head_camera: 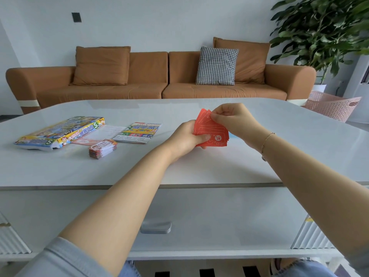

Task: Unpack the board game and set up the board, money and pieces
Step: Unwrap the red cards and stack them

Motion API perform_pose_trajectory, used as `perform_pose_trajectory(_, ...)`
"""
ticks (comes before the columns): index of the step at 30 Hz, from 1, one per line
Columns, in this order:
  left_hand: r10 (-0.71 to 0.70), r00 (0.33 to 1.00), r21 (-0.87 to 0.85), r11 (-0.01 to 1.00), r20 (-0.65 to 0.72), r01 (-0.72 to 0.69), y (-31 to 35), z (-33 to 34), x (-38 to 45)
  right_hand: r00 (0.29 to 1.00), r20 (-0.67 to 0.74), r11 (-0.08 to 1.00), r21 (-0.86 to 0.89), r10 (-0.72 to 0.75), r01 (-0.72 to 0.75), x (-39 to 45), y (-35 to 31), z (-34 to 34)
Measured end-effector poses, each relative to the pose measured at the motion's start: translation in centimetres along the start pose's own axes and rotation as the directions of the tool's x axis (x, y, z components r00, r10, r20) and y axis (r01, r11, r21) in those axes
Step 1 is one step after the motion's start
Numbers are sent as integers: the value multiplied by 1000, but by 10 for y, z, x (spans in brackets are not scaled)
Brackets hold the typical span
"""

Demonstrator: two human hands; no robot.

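Between the two hands, held just above the bench (199, 168), is a fanned stack of red cards (211, 130). The left hand (187, 138) grips the stack's lower near edge, thumb pressed across the top card, while the right hand (233, 118) pinches the far upper corner of the top cards between thumb and fingertips, apparently peeling or counting them off. This looks like the sorting stage, with the cards or money being separated into piles.

Well to the left of the left hand lies a small banded stack of notes (102, 148) flat on the bench. Just beyond it sit a pale printed sheet (99, 134) and the folded board (139, 132), not yet opened. Farther left again is the game box (60, 132), lying flat.

The next move probably calls for a light pinch to slide off a single card without dragging its neighbours, then laying it down on clear bench beside the hands.
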State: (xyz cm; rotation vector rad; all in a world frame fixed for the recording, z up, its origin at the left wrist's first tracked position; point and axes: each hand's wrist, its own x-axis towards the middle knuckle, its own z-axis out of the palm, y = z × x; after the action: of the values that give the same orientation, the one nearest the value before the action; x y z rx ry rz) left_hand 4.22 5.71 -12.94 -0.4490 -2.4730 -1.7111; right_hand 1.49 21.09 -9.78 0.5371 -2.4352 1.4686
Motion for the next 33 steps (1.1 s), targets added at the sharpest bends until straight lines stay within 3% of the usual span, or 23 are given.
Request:
perform_pose_trajectory(7, 5, 1000, -11, 1000, 13, -5, 0, 1, 0, 999, -25, 997, -68, -37, 36, 1, 0, 2)
perform_pose_trajectory(12, -2, 1000, 15, 1000, 4, 2, 1, 0, 0, 1000, 7, 1000, 24, 10, -11, -1, -3, 1)
perform_pose_trajectory(17, 0, 1000, 21, 1000, 3, 0, 2, 1, -1, 1000, -7, 995, -92, -23, 22, 3, -1, 0)
perform_pose_trajectory(22, 0, 1000, 35, 999, 1, 0, 1, 0, 0, 1000, 15, 1000, 2, 25, -25, 0, -4, 2)
perform_pose_trajectory(26, 0, 1000, 21, 1000, 4, -1, 0, 1, 0, 1000, 9, 994, -108, -21, 22, 3, -3, 2)
perform_pose_trajectory(30, 20, 1000, 17, 1000, -16, -19, 0, 1, 2, 997, 47, 997, 35, 60, -61, 0, -1, -7)
perform_pose_trajectory(33, 37, 992, 21, 999, -121, -35, -3, -1, 4, 993, 63, 992, 74, 98, -103, -5, 3, -19)
